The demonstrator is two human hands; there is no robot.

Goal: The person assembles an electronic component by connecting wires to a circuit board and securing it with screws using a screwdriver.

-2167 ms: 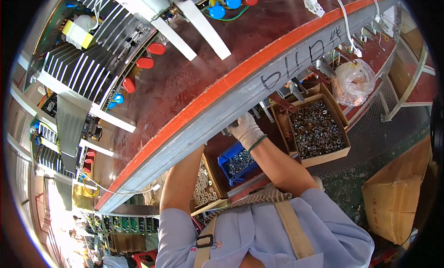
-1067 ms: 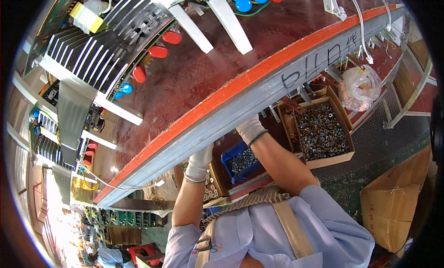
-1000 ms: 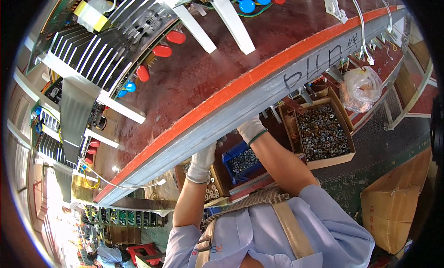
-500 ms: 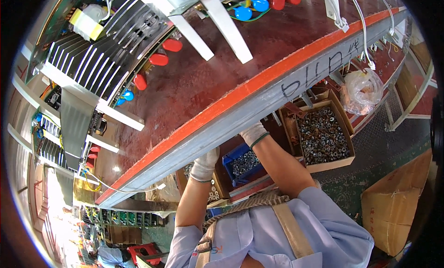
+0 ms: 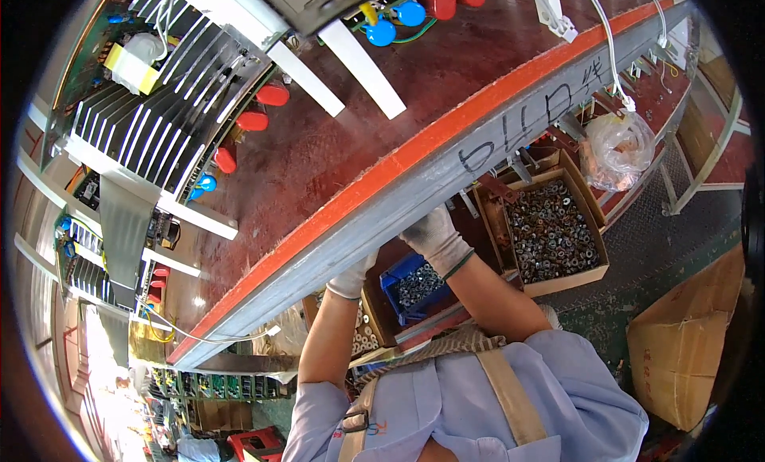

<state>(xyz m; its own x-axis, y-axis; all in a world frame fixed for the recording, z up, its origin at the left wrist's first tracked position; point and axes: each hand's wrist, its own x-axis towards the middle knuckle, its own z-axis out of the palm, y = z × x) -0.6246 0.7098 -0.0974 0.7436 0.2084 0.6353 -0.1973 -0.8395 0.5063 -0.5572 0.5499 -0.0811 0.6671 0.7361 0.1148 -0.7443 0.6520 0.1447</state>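
Both my hands are in pale work gloves and reach beneath the front edge of the bench. My left hand (image 5: 351, 282) is above a box of pale ring-shaped parts (image 5: 366, 337), its fingers hidden by the bench beam (image 5: 351, 247). My right hand (image 5: 435, 237) is beyond a blue bin (image 5: 388, 285) of small metal hardware; its back and cuff show, but its fingers are out of sight. Whether either hand holds anything cannot be seen. Right of my right forearm stands a cardboard box (image 5: 567, 281) full of mixed bolts and washers.
Across the red bench top (image 5: 335, 155) stand units with finned heat sinks (image 5: 131, 139), white legs and red and blue components. White cables (image 5: 612, 44) hang over its edge. A clear plastic bag (image 5: 620, 155) lies at the right, with a large cardboard carton (image 5: 685, 342) below.
My right hand has drawn back slightly toward me, so more of its glove shows. My left hand has slipped a little farther under the beam. The whole view has shifted slightly.
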